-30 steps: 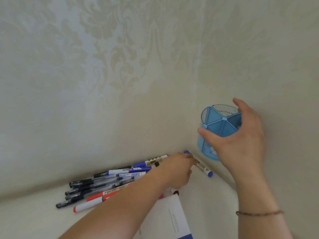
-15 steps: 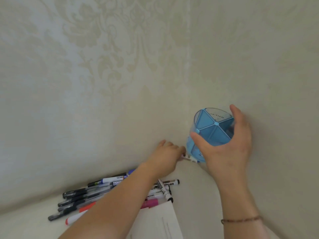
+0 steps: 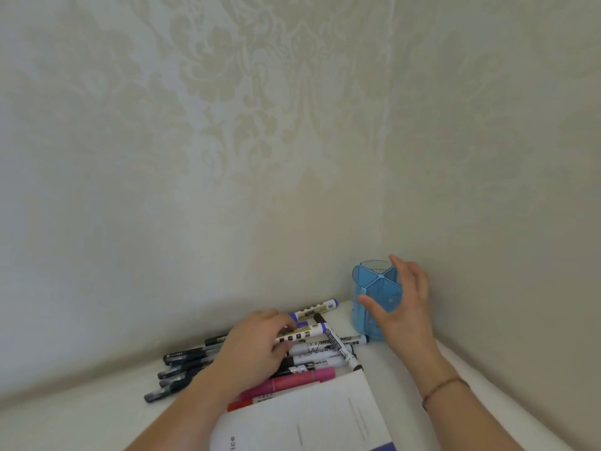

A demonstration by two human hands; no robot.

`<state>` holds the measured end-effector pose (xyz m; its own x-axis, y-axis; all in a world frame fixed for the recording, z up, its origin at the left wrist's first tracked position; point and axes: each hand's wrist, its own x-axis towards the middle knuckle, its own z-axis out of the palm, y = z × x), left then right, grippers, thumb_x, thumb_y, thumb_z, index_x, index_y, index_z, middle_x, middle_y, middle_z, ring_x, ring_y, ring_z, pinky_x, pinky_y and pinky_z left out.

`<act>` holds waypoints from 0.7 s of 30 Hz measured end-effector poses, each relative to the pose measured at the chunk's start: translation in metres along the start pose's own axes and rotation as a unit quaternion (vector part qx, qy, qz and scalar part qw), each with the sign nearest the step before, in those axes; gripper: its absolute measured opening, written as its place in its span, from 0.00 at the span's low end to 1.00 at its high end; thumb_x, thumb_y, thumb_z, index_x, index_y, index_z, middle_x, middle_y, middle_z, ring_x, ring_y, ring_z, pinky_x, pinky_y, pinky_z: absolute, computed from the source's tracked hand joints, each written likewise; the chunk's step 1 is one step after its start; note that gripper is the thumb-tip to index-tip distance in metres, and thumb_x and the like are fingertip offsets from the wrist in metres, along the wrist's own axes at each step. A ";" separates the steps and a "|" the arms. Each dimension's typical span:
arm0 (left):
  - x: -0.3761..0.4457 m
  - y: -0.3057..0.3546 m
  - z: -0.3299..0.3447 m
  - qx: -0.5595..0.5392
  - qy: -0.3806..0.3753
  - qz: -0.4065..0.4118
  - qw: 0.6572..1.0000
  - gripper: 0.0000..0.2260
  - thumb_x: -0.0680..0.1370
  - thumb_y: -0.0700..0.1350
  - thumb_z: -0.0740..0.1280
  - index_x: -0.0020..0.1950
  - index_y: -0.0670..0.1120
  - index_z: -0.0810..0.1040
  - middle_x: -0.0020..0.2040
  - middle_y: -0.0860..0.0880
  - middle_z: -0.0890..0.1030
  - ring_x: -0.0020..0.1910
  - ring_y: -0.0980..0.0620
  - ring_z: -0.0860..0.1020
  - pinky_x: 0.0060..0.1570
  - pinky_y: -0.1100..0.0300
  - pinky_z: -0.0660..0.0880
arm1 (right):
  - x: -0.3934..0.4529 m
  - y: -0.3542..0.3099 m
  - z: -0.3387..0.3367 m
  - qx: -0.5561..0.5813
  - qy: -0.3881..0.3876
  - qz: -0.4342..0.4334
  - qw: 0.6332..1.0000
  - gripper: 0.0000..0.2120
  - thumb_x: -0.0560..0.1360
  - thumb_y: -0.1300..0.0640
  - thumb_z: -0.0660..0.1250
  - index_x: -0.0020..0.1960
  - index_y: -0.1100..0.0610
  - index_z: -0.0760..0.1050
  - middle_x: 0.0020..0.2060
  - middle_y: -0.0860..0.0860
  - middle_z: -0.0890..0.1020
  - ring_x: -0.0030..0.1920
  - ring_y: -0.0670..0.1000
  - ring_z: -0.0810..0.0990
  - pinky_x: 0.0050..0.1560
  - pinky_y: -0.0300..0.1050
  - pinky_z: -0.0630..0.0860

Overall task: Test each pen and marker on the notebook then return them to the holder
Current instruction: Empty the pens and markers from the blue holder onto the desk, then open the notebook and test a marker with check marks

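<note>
Notebook [image 3: 312, 421] cut off at bottom edge; left hand [image 3: 250, 353] hides pen middles.
</note>
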<state>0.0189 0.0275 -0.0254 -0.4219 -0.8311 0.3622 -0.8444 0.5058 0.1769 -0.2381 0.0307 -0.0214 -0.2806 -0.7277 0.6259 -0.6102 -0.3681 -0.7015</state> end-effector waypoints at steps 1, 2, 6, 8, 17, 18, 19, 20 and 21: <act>-0.002 -0.001 0.002 -0.005 0.011 -0.002 1.000 0.10 0.77 0.51 0.67 0.58 0.55 0.77 0.53 0.56 0.79 0.54 0.52 0.75 0.51 0.57 0.73 | -0.001 0.002 0.001 -0.005 0.002 0.003 1.000 0.38 0.68 0.53 0.77 0.72 0.46 0.62 0.66 0.46 0.62 0.62 0.41 0.64 0.63 0.33 0.63; -0.004 -0.001 0.002 -0.011 0.022 -0.005 1.000 0.10 0.76 0.50 0.68 0.57 0.55 0.78 0.53 0.56 0.80 0.53 0.52 0.76 0.50 0.57 0.73 | -0.001 0.004 0.002 -0.011 -0.004 0.009 1.000 0.38 0.69 0.52 0.76 0.73 0.48 0.62 0.66 0.49 0.62 0.64 0.45 0.65 0.64 0.37 0.63; -0.009 0.000 0.001 0.007 0.019 -0.005 1.000 0.16 0.77 0.54 0.65 0.64 0.54 0.75 0.59 0.55 0.79 0.58 0.51 0.76 0.56 0.56 0.73 | -0.006 -0.003 -0.004 -0.049 -0.007 -0.005 0.999 0.34 0.72 0.49 0.73 0.73 0.54 0.62 0.69 0.55 0.64 0.69 0.52 0.62 0.68 0.40 0.60; -0.011 0.001 -0.003 0.001 0.020 -0.003 1.000 0.17 0.78 0.56 0.64 0.66 0.53 0.73 0.61 0.55 0.77 0.60 0.51 0.74 0.57 0.55 0.72 | -0.025 -0.019 -0.016 -0.037 0.021 -0.070 0.997 0.24 0.75 0.45 0.67 0.68 0.53 0.69 0.66 0.53 0.70 0.68 0.49 0.66 0.68 0.40 0.63; -0.090 0.030 -0.045 -0.012 -0.011 0.011 1.000 0.14 0.79 0.56 0.62 0.64 0.58 0.75 0.64 0.61 0.72 0.66 0.58 0.67 0.69 0.56 0.63 | -0.128 -0.065 -0.078 -0.254 -0.442 -0.238 0.827 0.25 0.77 0.34 0.51 0.69 0.41 0.68 0.71 0.37 0.68 0.72 0.36 0.61 0.76 0.46 0.48; -0.102 0.036 -0.049 0.002 -0.007 -0.015 1.000 0.14 0.79 0.56 0.62 0.65 0.58 0.74 0.65 0.61 0.71 0.68 0.57 0.66 0.70 0.55 0.62 | -0.137 -0.066 -0.086 -0.265 -0.432 -0.243 0.827 0.25 0.77 0.32 0.50 0.68 0.39 0.70 0.68 0.36 0.71 0.70 0.36 0.65 0.75 0.48 0.53; -0.113 0.044 -0.053 0.015 0.001 -0.048 0.999 0.15 0.79 0.57 0.61 0.65 0.59 0.74 0.66 0.60 0.71 0.69 0.55 0.65 0.70 0.54 0.62 | -0.145 -0.065 -0.094 -0.277 -0.421 -0.249 0.827 0.24 0.76 0.31 0.49 0.64 0.38 0.74 0.63 0.36 0.77 0.65 0.36 0.72 0.70 0.49 0.63; -0.126 0.052 -0.058 0.026 0.008 -0.075 0.997 0.16 0.79 0.58 0.61 0.66 0.58 0.73 0.66 0.60 0.71 0.68 0.54 0.66 0.69 0.55 0.64 | -0.153 -0.065 -0.100 -0.294 -0.396 -0.246 0.835 0.24 0.75 0.29 0.49 0.58 0.37 0.77 0.56 0.35 0.81 0.57 0.37 0.78 0.63 0.49 0.73; -0.138 0.062 -0.063 0.038 0.005 -0.087 0.995 0.18 0.78 0.60 0.61 0.66 0.58 0.73 0.66 0.59 0.71 0.67 0.54 0.67 0.66 0.55 0.67 | -0.161 -0.068 -0.104 -0.306 -0.370 -0.236 0.845 0.25 0.74 0.28 0.48 0.53 0.37 0.79 0.49 0.36 0.82 0.50 0.38 0.81 0.55 0.47 0.78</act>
<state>0.0454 0.1879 -0.0071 -0.2636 -0.9026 0.3403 -0.9274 0.3342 0.1679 -0.2285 0.2334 -0.0394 0.5024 -0.8294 0.2441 -0.8572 -0.5147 0.0156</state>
